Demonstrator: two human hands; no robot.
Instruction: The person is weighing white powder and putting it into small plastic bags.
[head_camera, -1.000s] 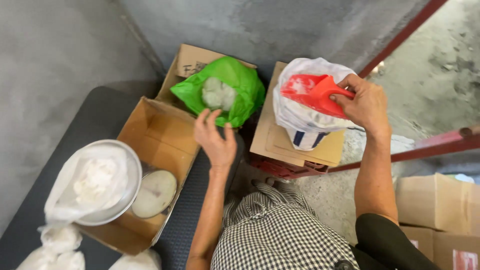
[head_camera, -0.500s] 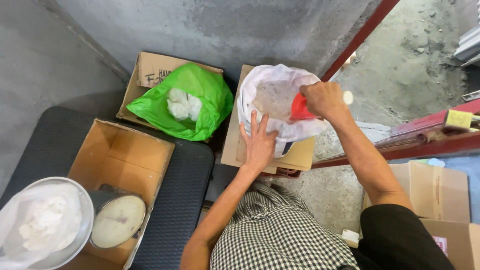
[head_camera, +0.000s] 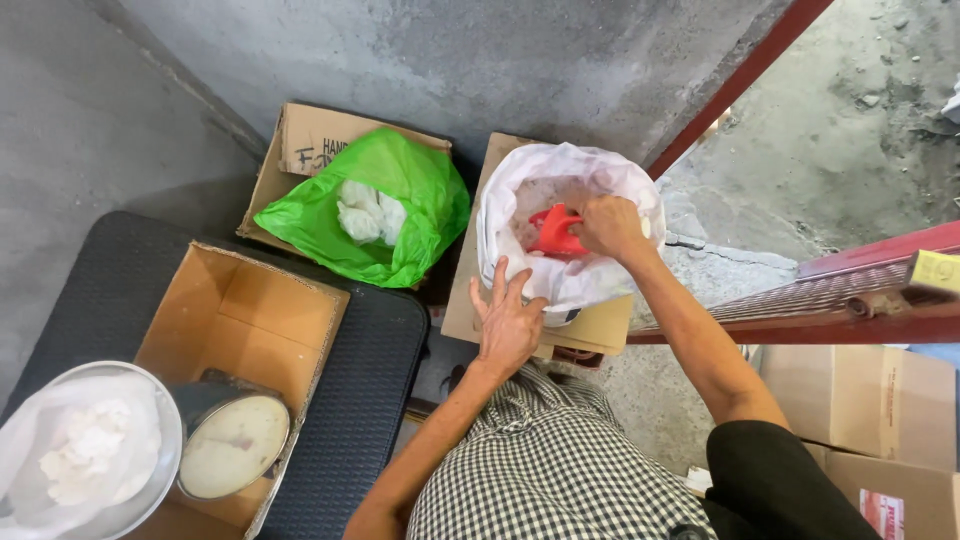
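The right hand (head_camera: 610, 226) sits inside the mouth of a white plastic bag (head_camera: 520, 195) at the upper centre of the frame, its fingers clenched around the handle of a red scoop (head_camera: 553, 232) — the scoop's bowl is down in the pale grainy stuff the bag holds. The left hand (head_camera: 508, 322) rests flat against the near side of that bag, fingers spread and released, gripping nothing. The bag stands on a flattened piece of cardboard (head_camera: 600, 325) on the floor. Just to its left a green plastic bag (head_camera: 400, 200) lies open in a cardboard box (head_camera: 310, 140), white lumps showing inside. At lower left another open box (head_camera: 250, 310) sits on a dark ribbed desk (head_camera: 365, 400) — a round scale dial (head_camera: 232, 458) in it, and a metal bowl (head_camera: 168, 440) lined with a clear bag of white powder at the corner.
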